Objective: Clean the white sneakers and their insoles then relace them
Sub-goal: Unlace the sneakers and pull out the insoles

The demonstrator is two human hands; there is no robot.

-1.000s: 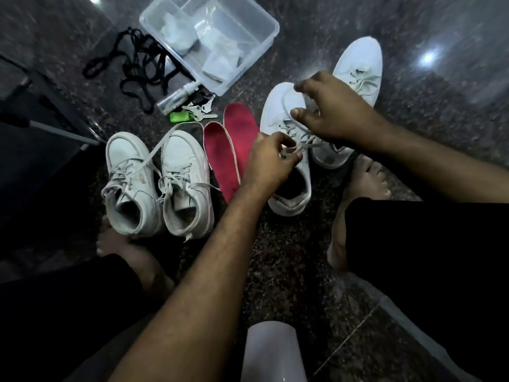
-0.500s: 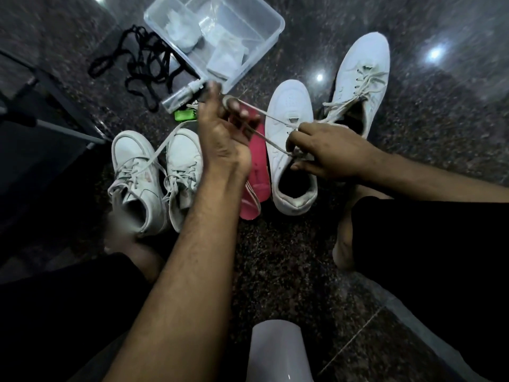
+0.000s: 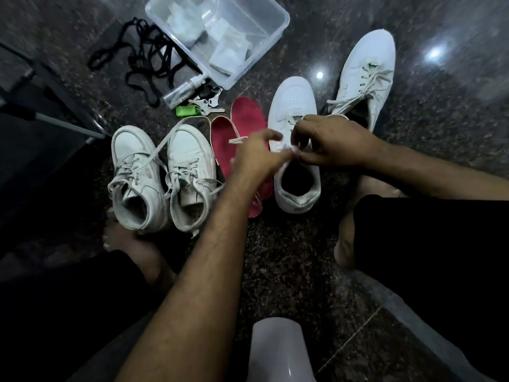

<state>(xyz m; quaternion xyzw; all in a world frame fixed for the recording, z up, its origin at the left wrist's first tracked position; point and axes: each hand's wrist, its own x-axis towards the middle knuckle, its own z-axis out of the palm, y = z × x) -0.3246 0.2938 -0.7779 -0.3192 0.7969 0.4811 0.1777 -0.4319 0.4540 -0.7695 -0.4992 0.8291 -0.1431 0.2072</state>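
A white low sneaker stands in the middle of the dark floor, toe pointing away. Both hands meet over its lace eyelets. My left hand pinches the white lace, whose loose end sticks out to the left. My right hand grips the lace at the shoe's tongue. Its partner sneaker lies to the right with loose laces. Two red insoles lie just left of the middle shoe. A second laced white pair stands at the left.
A clear plastic box with cloths sits at the top. Black laces, a small spray bottle and keys with a green tag lie beside it. My bare feet rest left and right of the shoes. A white rounded object is near the bottom.
My left hand, raised and pulling the lace out to the left half a second ago, has come back down to the sneaker. My right hand stayed at the eyelets.
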